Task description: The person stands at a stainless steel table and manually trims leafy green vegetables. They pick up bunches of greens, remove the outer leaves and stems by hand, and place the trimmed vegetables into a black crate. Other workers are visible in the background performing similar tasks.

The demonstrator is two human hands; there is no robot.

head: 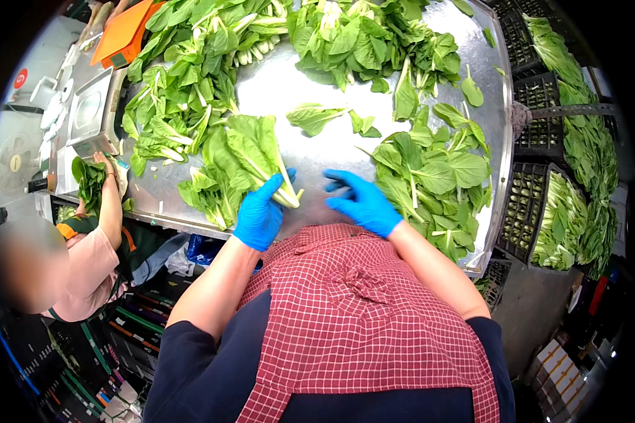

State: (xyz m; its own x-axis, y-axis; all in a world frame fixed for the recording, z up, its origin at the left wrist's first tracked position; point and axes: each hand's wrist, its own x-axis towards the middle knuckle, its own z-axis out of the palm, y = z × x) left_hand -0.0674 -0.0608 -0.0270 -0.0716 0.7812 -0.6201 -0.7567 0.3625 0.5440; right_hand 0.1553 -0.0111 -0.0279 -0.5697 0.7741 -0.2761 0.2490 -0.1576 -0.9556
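Note:
My left hand, in a blue glove, grips a head of leafy greens by its pale stem end. The leaves point away from me, above the steel table. Also gloved in blue, my right hand hovers empty over the tabletop with its fingers apart. Just to its right lies a pile of loose leaves. Beneath and left of the held head sit more greens. A single leaf rests farther out on the metal.
Heaps of greens cover the table's far side, and another heap lies left. A co-worker handles greens beside a weighing scale. At right stand black crates of greens; an orange device is far left.

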